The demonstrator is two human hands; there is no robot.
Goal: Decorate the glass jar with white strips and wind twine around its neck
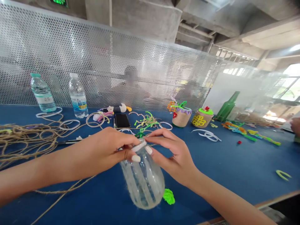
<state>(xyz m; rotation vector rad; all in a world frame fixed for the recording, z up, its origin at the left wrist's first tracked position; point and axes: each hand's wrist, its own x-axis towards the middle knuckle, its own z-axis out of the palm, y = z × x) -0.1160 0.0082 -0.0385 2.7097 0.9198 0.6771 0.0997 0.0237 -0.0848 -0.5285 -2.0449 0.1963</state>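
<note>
A clear glass jar [147,184] stands tilted on the table, with whitish strips running down its side. Around its neck lies a white tape band [139,145]. My left hand [110,148] is closed at the neck from the left, thumb and fingers pressing the band against the glass. From the other side my right hand [172,156] pinches at the same band, its thumb on the front and its fingers over the rim. Green fuzzy wire [140,134] shows just behind the jar mouth. Beside the jar's base sits a bright green fuzzy piece [169,196].
Tangled twine [30,140] covers the left side, near scissors [70,141]. Two water bottles [78,97], a phone [122,121], decorated twine-wrapped jars [181,117] and a green bottle [227,107] stand or lie along the back. A perforated metal screen [93,62] rises behind.
</note>
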